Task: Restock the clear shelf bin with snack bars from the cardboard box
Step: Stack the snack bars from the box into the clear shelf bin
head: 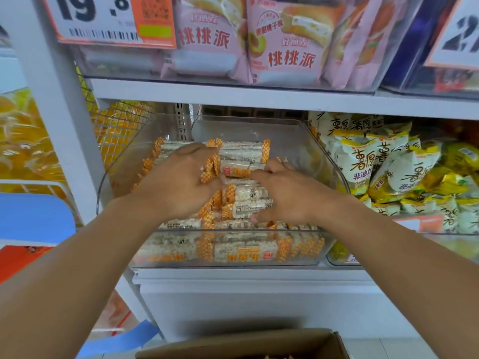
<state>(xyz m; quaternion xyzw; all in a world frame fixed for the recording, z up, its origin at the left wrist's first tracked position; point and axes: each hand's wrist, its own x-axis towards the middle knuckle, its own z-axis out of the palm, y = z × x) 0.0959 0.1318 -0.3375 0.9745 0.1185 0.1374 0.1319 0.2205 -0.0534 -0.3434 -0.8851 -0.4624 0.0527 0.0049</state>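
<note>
- snack bars: white puffed filling, orange-and-white chequered wrapper ends
- shelf bin: clear
- cardboard box: brown
- pink packets, red lettering (upper shelf)
- bags at right edge: white and yellow, possibly green print

On the shelf above I see pink pie packets in a clear tub, with a white and orange price tag to their left. On the right sit white and yellow chip bags. A blue stool stands at the left edge.
</note>
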